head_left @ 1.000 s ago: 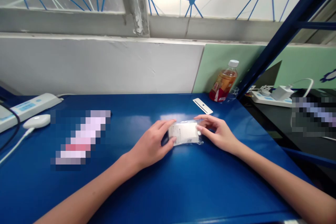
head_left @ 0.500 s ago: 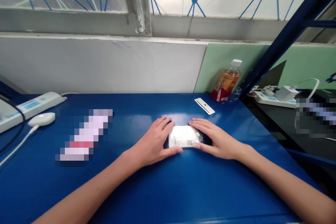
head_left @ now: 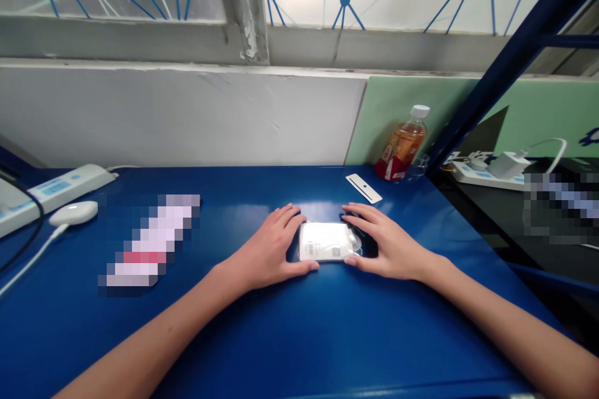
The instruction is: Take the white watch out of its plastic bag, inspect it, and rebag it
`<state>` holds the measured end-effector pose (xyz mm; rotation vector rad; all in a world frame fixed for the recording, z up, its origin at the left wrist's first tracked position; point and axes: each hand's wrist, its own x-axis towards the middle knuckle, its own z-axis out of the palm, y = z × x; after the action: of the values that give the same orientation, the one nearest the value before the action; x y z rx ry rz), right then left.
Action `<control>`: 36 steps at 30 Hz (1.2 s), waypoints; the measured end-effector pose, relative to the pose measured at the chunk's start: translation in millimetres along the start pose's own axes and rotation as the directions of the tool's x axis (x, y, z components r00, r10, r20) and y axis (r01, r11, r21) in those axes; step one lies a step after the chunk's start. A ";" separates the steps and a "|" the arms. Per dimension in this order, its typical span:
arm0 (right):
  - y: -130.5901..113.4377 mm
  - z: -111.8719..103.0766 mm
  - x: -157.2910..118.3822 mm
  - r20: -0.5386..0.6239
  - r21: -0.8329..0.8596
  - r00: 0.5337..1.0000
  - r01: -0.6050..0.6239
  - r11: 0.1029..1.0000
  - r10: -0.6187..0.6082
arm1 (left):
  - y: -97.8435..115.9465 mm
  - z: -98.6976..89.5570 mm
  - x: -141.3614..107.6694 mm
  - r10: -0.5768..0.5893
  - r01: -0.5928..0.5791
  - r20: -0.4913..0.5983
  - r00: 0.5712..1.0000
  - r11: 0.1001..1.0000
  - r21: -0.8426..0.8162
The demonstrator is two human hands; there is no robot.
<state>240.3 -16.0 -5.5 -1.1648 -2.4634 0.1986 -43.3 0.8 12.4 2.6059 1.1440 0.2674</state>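
Observation:
A small flat white package in clear plastic wrap, with printed labels on it, lies on the blue table. My left hand rests around its left end, thumb along the near edge and fingers at the far left corner, loosely spread. On the opposite side my right hand curves around the right end with fingers apart. Its thumb tip is at the near right corner, where the loose plastic crumples; whether it presses on the wrap I cannot tell. Both hands stay low at the tabletop.
Behind my right hand lie a white card-like strip and a drink bottle with a white cap. To the left are a blurred-out phone-shaped object, a white corded device and a power strip. A blue metal post slants up at the right.
My right fingers have lifted away from the package's far edge and spread wider. My left hand has shifted slightly left and loosened. The package shows more of its top.

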 end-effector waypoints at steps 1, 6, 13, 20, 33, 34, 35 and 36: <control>-0.2 -0.3 -0.2 0.005 0.007 1.000 0.001 1.000 -0.001 | 0.3 -0.5 0.0 0.002 -0.002 -0.001 1.000 1.000 -0.002; -0.6 -2.9 -2.2 0.057 0.064 0.998 -0.002 0.998 -0.002 | 3.1 -0.5 0.2 0.023 -0.023 -0.025 0.999 1.000 0.005; -4.6 -1.0 -1.4 0.021 0.113 1.000 -0.001 0.994 -0.002 | 8.9 5.6 1.4 0.083 -0.083 -0.058 0.995 0.997 -0.003; -13.4 7.1 2.6 -0.055 0.139 0.996 -0.063 0.988 0.071 | 11.9 11.2 5.3 0.080 -0.081 -0.044 0.996 0.997 -0.007; -12.7 -2.0 2.7 0.021 0.100 0.999 -0.050 0.994 0.048 | 8.7 10.7 6.4 0.063 -0.063 0.007 0.998 0.998 -0.022; -12.1 -1.4 2.0 0.026 0.099 0.999 -0.049 0.994 0.047 | 8.7 10.6 6.6 0.063 -0.063 0.009 0.998 0.998 -0.027; -11.5 -0.8 1.5 0.033 0.100 0.999 -0.043 0.994 0.040 | 8.7 10.5 6.9 0.064 -0.063 0.010 0.998 0.997 -0.031; -11.0 -0.3 1.1 0.039 0.103 0.999 -0.035 0.994 0.031 | 8.7 10.4 7.1 0.065 -0.065 0.007 0.998 0.997 -0.035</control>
<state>232.0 -22.2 -1.7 -1.1678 -2.4358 0.3563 -29.7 -1.4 5.8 2.6143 1.0435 0.2877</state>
